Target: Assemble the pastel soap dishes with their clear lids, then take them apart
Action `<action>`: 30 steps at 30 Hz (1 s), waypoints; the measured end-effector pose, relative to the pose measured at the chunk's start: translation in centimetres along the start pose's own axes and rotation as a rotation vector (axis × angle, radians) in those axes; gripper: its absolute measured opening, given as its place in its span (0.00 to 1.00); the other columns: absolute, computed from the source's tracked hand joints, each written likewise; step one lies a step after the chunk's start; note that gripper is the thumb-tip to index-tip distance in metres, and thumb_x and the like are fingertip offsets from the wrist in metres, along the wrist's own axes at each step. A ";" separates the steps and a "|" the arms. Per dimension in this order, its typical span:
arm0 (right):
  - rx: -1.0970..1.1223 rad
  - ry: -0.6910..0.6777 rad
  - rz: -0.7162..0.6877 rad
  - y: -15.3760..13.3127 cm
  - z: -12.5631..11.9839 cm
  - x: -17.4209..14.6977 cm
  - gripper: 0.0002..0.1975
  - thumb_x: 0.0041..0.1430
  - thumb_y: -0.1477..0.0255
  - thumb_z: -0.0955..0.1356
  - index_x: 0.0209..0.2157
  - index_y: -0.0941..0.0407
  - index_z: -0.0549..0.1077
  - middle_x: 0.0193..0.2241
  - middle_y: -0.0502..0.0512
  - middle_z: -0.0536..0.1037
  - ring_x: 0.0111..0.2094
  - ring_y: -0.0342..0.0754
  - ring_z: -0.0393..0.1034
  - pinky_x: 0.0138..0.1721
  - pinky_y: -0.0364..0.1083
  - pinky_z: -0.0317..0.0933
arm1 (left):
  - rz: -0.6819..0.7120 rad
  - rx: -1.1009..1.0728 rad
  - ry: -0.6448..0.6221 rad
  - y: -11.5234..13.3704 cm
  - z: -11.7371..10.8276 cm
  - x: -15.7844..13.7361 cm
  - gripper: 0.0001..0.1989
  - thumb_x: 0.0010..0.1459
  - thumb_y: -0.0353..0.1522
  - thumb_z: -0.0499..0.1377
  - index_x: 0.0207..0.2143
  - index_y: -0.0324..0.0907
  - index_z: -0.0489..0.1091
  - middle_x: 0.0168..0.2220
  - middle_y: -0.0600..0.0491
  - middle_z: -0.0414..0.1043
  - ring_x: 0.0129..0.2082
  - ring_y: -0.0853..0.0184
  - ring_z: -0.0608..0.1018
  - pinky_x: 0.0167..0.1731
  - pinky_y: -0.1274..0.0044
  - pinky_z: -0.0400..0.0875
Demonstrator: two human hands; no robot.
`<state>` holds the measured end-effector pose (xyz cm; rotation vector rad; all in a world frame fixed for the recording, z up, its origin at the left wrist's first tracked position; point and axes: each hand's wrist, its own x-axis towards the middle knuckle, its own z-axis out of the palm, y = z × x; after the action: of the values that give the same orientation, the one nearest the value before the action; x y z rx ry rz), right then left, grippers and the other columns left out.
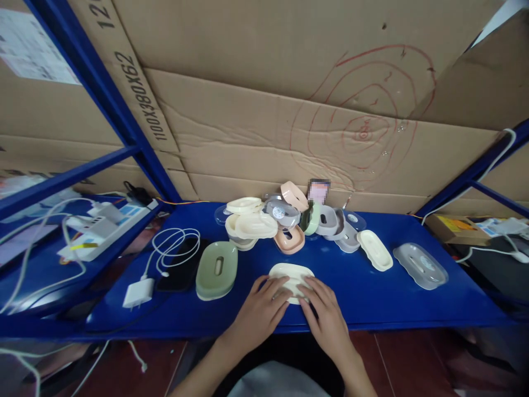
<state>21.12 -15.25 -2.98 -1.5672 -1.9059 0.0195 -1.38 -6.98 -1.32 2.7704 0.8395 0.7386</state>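
A cream soap dish (291,270) lies on the blue table in front of me, its near part covered by my fingers. From the left, my left hand (266,303) bends its fingers over the dish, the tips on its upper face. My right hand (324,303) grips the opposite side in the same way, thumb hidden. To the left sits a green soap dish (217,270) with a slot in its middle. Behind the hands is a heap of cream, grey, green and peach soap dish parts, including a peach one (290,248) and a cream one (256,225).
On the right lie a cream tray (374,250) and a grey dish with a clear lid (420,266). A white charger (138,293), its coiled cable and a black phone (176,275) are at the left. Cardboard (248,121) stands behind the table between blue posts.
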 end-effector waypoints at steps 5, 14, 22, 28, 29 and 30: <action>0.007 0.096 -0.009 0.3 -0.2 0.2 0.19 0.77 0.71 0.65 0.64 0.46 0.75 0.68 0.54 0.74 0.71 0.57 0.67 0.64 0.58 0.72 | -0.118 0.058 0.098 -1.4 -0.1 -0.9 0.13 0.74 0.27 0.55 0.54 0.48 0.76 0.62 0.47 0.76 0.59 0.56 0.79 0.62 0.58 0.71; -0.186 -0.021 -0.235 1.1 0.6 9.3 0.24 0.76 0.72 0.66 0.70 0.50 0.69 0.72 0.60 0.68 0.73 0.61 0.62 0.69 0.66 0.60 | -0.176 0.065 0.099 -1.3 -0.1 -1.1 0.13 0.73 0.27 0.56 0.55 0.47 0.75 0.63 0.46 0.75 0.58 0.55 0.79 0.59 0.58 0.73; -0.074 -0.030 -0.197 3.0 1.1 10.6 0.15 0.76 0.74 0.65 0.59 0.53 0.77 0.58 0.60 0.82 0.64 0.58 0.72 0.63 0.60 0.66 | -0.151 0.009 0.078 -1.7 0.1 -0.9 0.12 0.73 0.28 0.57 0.54 0.47 0.75 0.63 0.45 0.74 0.59 0.54 0.79 0.59 0.56 0.73; 0.163 -0.095 -0.150 3.2 -2.2 11.6 0.13 0.78 0.68 0.66 0.58 0.48 0.78 0.56 0.56 0.83 0.60 0.55 0.76 0.62 0.58 0.66 | -0.155 -0.014 0.100 -1.8 0.0 -0.8 0.11 0.73 0.29 0.58 0.53 0.48 0.76 0.63 0.47 0.75 0.59 0.55 0.80 0.60 0.58 0.74; 0.214 -0.102 -0.115 3.3 -3.0 11.8 0.13 0.77 0.66 0.67 0.58 0.47 0.78 0.55 0.56 0.83 0.59 0.55 0.76 0.61 0.57 0.67 | -0.154 -0.020 0.111 -1.8 0.0 -0.8 0.11 0.73 0.29 0.58 0.53 0.48 0.76 0.63 0.47 0.76 0.59 0.56 0.80 0.60 0.59 0.74; 0.272 -0.100 -0.070 3.5 -3.6 12.0 0.13 0.76 0.63 0.68 0.57 0.47 0.79 0.54 0.56 0.84 0.57 0.55 0.77 0.60 0.56 0.68 | -0.153 -0.026 0.123 -1.9 0.1 -0.8 0.12 0.73 0.28 0.57 0.53 0.48 0.76 0.63 0.47 0.76 0.58 0.56 0.80 0.60 0.59 0.74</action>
<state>25.18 -5.08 4.10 -1.3383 -1.9404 0.3194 -2.84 -5.91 -2.23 2.6239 1.0441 0.8917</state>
